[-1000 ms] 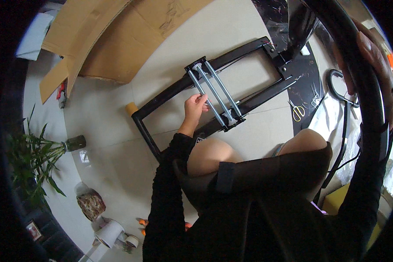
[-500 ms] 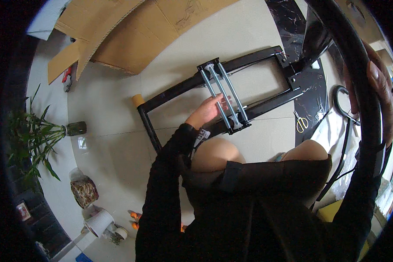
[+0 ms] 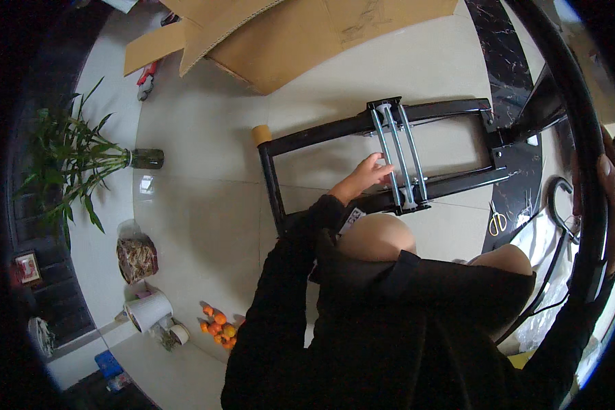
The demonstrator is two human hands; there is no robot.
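Observation:
A black metal frame (image 3: 328,130) lies on the floor in front of me, with an orange-brown end cap (image 3: 260,134) at its left corner. Across its two rails sits a carriage of several silver rods (image 3: 400,154). My left hand (image 3: 363,179) is by the leftmost rod, fingers loosely stretched and apart, the tips at or just beside it; whether they touch I cannot tell. At the far right my right hand (image 3: 613,181) is wrapped round a thick black tube (image 3: 590,157) rising beside me. Part of that hand lies behind the tube.
A large cardboard sheet (image 3: 287,48) lies at the back. Scissors (image 3: 497,222) rest on a dark marbled strip to the right, near a black curved handle (image 3: 552,198). Leftward stand a plant in a jar (image 3: 147,158), a brown-filled bag (image 3: 137,256) and orange fruit (image 3: 219,328).
The whole view has shifted, so the frame sits further right in the picture. My left fingers have drawn back leftward from among the rods. My right hand still grips the tube.

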